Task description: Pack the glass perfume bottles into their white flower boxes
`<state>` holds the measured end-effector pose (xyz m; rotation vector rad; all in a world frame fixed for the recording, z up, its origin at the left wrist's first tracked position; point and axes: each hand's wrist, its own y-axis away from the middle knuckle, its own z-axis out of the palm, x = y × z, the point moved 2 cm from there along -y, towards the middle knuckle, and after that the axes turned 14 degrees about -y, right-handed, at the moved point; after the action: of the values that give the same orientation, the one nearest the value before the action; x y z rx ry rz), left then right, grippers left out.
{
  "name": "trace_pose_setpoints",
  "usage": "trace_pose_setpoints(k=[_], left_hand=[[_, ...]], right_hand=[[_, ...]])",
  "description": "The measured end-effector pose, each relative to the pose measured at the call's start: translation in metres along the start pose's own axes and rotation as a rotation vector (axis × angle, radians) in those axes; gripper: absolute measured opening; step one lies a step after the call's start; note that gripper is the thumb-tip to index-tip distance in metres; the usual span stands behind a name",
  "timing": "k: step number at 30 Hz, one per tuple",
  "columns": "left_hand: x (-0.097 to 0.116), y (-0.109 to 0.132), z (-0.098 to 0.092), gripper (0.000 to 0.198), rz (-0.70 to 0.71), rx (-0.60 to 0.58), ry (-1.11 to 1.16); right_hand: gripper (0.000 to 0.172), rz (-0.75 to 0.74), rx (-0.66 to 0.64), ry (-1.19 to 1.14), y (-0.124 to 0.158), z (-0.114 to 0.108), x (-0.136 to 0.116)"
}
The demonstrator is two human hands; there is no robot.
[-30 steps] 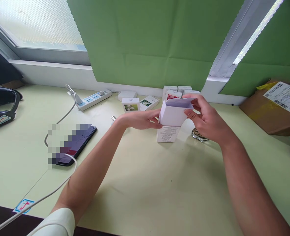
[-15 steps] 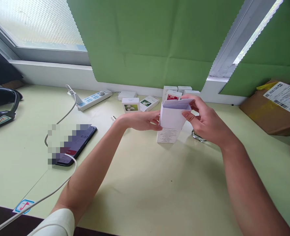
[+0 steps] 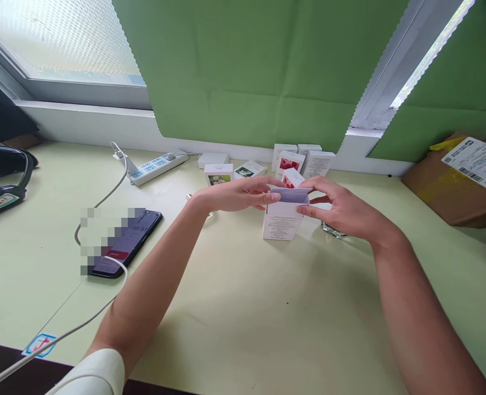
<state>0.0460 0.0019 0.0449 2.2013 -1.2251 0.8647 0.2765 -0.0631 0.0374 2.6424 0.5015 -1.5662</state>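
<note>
Head view: open-topped white carton (image 3: 283,226) upright on the table (image 3: 267,307)

Nine small white boxes can be counted, this carton among them. Five stand close together just behind it, two showing red pictures (image 3: 289,163) (the nearer one is partly covered by the hands), and three more sit to the left, near the one power strip (image 3: 156,167). Of those three, one shows a pale-flower picture (image 3: 220,180).

The carton lies between the two hands, its mouth level with the fingers. The left hand (image 3: 247,195) has its thumb on the upper left corner and other fingers behind the rim; whether they clamp it, I cannot tell. The right hand (image 3: 342,211) grips the upper right side, thumb in front, fingers behind.

One clear glass object (image 3: 332,230) shows partly beneath the right hand. One smartphone (image 3: 130,241), partly pixelated, lies left of the left forearm, with one white cable (image 3: 82,326) crossing it. One black headset (image 3: 12,189) rests at far left, and one large taped cardboard box (image 3: 440,192) at right.
</note>
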Motion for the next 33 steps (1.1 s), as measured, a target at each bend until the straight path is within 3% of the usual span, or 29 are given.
trace_pose_setpoints(k=[5,14,26,33], left_hand=[[0.002,-0.001,0.001,0.049,0.017,-0.032,0.007],[-0.007,-0.006,0.004,0.046,-0.071,-0.007,-0.266],[0.0,-0.007,0.008,0.048,-0.069,-0.029,-0.344],[0.001,-0.007,0.009,0.047,-0.04,-0.049,-0.299]], right_hand=[[0.044,0.172,-0.048,-0.126,0.002,-0.002,0.0],[0.04,0.243,-0.099,-0.134,-0.004,0.001,0.018],[0.044,0.272,-0.137,-0.082,-0.001,0.006,0.011],[0.047,0.29,-0.162,-0.192,-0.002,0.009,0.013]])
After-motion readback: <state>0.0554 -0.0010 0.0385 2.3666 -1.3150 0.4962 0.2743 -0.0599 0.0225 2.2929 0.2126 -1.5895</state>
